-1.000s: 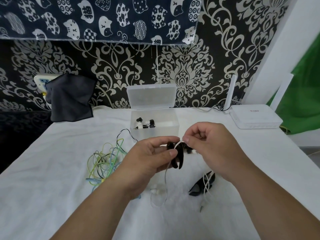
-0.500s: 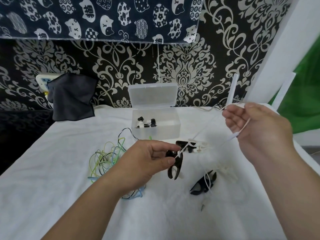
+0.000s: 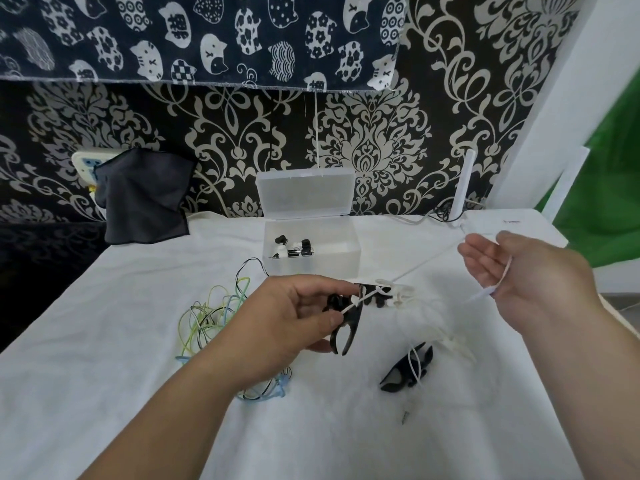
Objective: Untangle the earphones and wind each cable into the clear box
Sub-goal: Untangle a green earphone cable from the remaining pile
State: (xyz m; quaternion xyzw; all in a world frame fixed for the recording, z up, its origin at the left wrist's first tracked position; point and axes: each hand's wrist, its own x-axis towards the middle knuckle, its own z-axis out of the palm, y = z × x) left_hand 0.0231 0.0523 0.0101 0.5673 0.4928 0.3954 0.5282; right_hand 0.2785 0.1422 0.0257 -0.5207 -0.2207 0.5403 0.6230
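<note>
Head view. The desk (image 3: 104,375), under a white sheet, carries it all. A dark cloth (image 3: 145,199) hangs at the far left corner and a white router (image 3: 512,226) sits at the far right corner. The clear box (image 3: 343,263) stands mid-way along the far edge with its lid (image 3: 306,192) tipped upright behind it, probably so finished coils can drop straight in. Inside, toward its left, lie a few small black and white earbud pieces (image 3: 292,247). The right hand (image 3: 530,282) is raised near the right edge with its fingers loose and apart. The white earphone cable (image 3: 356,303) is looped across its palm and runs taut to the knot; I cannot tell if the thumb pins it. This looks like drawing slack out. The left hand (image 3: 291,317), near the desk's centre, pinches that cable against a black forked holder (image 3: 348,330) between thumb and forefinger, likely as an anchor against the pull. A coloured cable tangle (image 3: 214,313) waits untouched left of centre. A second black holder (image 3: 405,372), with white cable threaded through it, lies toward the near right. A jack plug (image 3: 404,417) lies just nearer than it.
</note>
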